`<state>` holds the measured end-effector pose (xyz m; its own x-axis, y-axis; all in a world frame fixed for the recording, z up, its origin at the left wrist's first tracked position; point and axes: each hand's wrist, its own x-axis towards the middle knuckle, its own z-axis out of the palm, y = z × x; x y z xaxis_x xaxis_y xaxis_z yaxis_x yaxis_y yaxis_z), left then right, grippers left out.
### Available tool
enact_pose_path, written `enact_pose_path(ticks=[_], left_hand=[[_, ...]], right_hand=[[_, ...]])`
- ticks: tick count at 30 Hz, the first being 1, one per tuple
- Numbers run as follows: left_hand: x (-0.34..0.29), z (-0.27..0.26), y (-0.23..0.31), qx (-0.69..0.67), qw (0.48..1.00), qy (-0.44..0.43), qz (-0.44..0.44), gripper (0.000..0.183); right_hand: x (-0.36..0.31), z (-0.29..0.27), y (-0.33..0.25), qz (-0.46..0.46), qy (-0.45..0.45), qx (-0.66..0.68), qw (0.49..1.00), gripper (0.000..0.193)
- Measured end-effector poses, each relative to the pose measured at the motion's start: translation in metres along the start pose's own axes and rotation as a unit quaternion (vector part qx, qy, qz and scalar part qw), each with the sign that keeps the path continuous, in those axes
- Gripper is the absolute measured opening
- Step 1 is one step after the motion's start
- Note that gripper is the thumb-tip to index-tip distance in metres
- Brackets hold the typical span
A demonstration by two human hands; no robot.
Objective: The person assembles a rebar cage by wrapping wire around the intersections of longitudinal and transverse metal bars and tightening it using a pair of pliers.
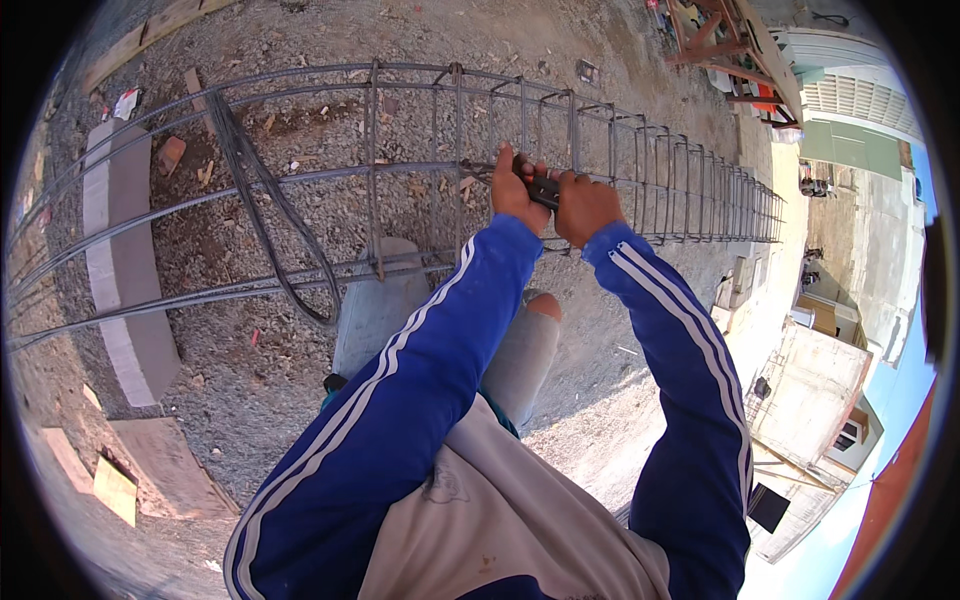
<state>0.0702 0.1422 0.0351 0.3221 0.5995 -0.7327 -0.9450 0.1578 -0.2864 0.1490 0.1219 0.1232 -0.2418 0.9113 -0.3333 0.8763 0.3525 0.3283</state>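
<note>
Both of my hands are on a pair of dark-handled pliers (pixel 543 191) at the rebar cage (pixel 374 120). My left hand (pixel 518 203) is wrapped round the handles nearer the jaws, and my right hand (pixel 588 208) is closed round the handle end. The jaws point left, close to where a lengthwise bar meets a stirrup; whether they grip wire there is too small to tell. Left of my hands, a looped bundle of thin tie wire (pixel 238 165) hangs over the cage's bars.
A long grey concrete block (pixel 128 270) lies under the bars at left. Boards (pixel 165 465) lie on the gravel at lower left. The cage stretches far to the right. A wooden frame (pixel 735 50) stands at upper right. My knees are close beneath the cage.
</note>
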Motion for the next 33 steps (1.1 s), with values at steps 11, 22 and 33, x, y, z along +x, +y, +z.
enact_pose_path(ticks=[11,22,33], left_hand=[[-0.015,-0.002,-0.001,0.200,0.978,0.052,0.037,0.036],[-0.075,-0.124,0.006,0.554,0.768,-0.065,0.315,0.036],[-0.142,-0.190,0.071,0.803,0.504,-0.061,0.312,0.053]], right_hand=[[-0.036,0.033,-0.023,0.153,-0.038,0.206,0.966,0.030],[-0.148,0.078,-0.102,0.255,0.013,0.389,0.885,0.032],[-0.224,0.128,-0.114,0.080,-0.011,0.527,0.846,0.036]])
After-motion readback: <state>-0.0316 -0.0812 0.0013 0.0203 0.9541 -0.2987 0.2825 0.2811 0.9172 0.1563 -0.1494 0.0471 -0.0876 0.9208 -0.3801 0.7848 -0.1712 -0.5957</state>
